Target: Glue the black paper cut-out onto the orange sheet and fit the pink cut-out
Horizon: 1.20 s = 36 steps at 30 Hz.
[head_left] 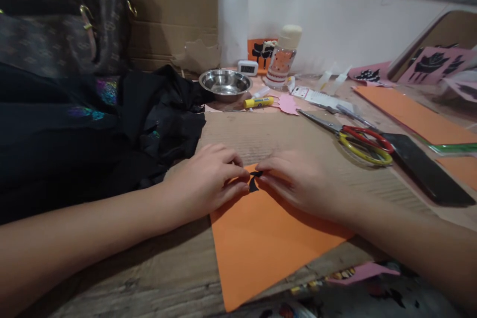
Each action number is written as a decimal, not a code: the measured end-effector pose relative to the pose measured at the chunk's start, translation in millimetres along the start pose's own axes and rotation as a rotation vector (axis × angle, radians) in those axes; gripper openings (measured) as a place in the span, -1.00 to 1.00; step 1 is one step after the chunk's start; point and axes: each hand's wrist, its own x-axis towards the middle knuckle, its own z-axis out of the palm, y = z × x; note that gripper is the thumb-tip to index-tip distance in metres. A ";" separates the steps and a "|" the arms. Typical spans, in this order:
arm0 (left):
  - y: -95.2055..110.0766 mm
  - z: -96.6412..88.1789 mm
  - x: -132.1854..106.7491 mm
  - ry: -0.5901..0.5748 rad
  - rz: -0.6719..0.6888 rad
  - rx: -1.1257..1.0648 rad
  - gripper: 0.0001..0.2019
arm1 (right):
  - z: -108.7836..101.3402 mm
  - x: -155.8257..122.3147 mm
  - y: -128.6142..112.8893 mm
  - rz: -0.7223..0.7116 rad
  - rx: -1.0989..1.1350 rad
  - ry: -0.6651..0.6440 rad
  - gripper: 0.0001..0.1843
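A sheet of orange paper (276, 243) lies on the worktable below both hands. Over its far corner is a small curved black paper cutout (254, 185). My right hand (298, 179) pinches the cutout's right end between thumb and fingertips. From the other side, my left hand (208, 181) closes thumb and forefinger at the cutout's left edge; the fingertips partly cover it. Whether the cutout touches the orange sheet along its whole length cannot be made out.
Red-and-yellow-handled scissors (367, 145) and a black phone (428, 169) lie to the right. Behind are a steel bowl (225, 84), a yellow glue stick (258, 102) and a bottle (282, 59). Black cloth (93, 144) and a brown bag (63, 30) fill the left. More orange sheets (417, 114) lie right.
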 end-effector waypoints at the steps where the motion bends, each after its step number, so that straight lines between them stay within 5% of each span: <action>1: 1.4 0.1 0.3 0.001 0.002 -0.007 -0.82 | 0.3 0.1 0.0 -0.007 0.008 -0.008 -0.83; 13: 11.5 -3.8 2.8 -0.001 -0.055 -0.186 -0.86 | 5.1 2.2 4.5 -0.110 0.021 0.046 -0.78; 22: 7.7 -6.6 3.0 0.013 -0.191 -0.313 -0.83 | -16.9 -0.9 -7.7 -0.079 0.066 0.140 -0.86; 29: 5.1 -4.6 4.5 0.092 -0.219 -0.376 -0.88 | -11.9 -2.4 -11.8 0.096 0.136 0.114 -0.89; 36: 6.3 -9.4 -0.2 0.211 0.061 -0.083 -0.95 | -16.5 -4.0 -3.8 -0.350 -0.183 0.227 -0.88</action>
